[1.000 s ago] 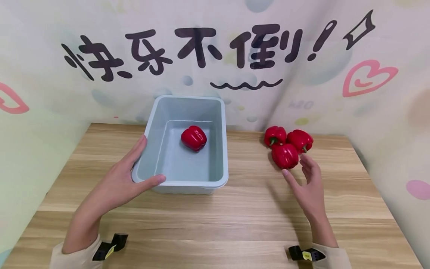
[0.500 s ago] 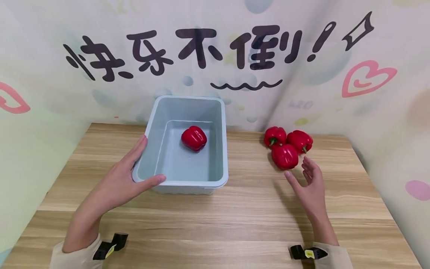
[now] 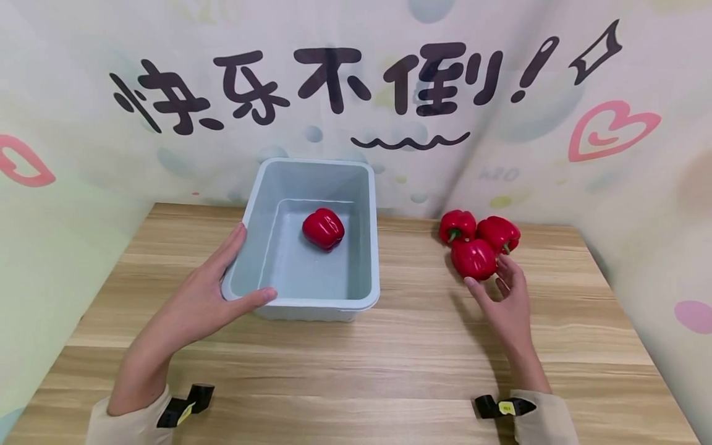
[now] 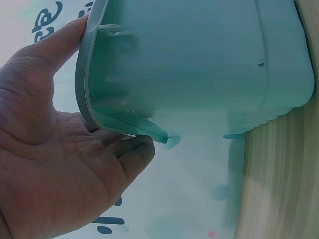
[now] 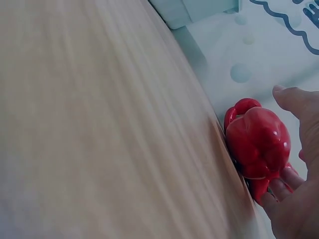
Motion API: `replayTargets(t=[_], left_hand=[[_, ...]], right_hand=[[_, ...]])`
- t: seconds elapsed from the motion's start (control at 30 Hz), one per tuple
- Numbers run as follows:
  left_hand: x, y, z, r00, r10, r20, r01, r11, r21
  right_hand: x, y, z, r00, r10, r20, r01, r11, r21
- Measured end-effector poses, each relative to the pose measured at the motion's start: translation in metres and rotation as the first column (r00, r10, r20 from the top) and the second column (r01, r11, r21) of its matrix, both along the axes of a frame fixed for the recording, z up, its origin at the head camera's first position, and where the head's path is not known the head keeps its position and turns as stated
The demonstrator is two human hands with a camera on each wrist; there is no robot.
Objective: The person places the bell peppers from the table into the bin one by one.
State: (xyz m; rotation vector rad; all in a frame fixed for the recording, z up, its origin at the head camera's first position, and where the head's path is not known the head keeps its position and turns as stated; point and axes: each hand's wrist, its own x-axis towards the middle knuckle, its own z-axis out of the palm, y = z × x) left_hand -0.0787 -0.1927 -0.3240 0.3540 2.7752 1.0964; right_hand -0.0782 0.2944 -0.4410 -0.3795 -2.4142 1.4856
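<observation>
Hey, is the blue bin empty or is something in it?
Not empty, but far from full: the head view shows one red pepper lying inside the blue bin.

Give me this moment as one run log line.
Left hand: grips bin rim | Right hand: at front pepper, no grip | Bin: one red pepper | Table: three red peppers, clustered

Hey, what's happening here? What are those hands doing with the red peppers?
The person's left hand is holding the rim of a blue-gray bin, which has one red pepper lying inside. The right hand is open around the nearest pepper of a little bunch on the wooden table, but hasn't picked it up. The bunch has two more peppers, one on the left and one on the right, just behind it.
</observation>
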Motion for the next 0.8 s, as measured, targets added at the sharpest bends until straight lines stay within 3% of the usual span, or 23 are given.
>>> replayTargets(t=[0.3, 0.8], left_hand=[[0.0, 0.0, -0.001, 1.0, 0.004, 0.006, -0.004, 1.0, -0.006], [0.0, 0.001, 0.002, 1.0, 0.007, 0.007, -0.007, 1.0, -0.012]], right_hand=[[-0.01, -0.001, -0.003, 0.999, 0.006, 0.045, -0.007, 1.0, 0.025], [-0.026, -0.003, -0.005, 0.999, 0.01, 0.041, -0.01, 1.0, 0.016]])
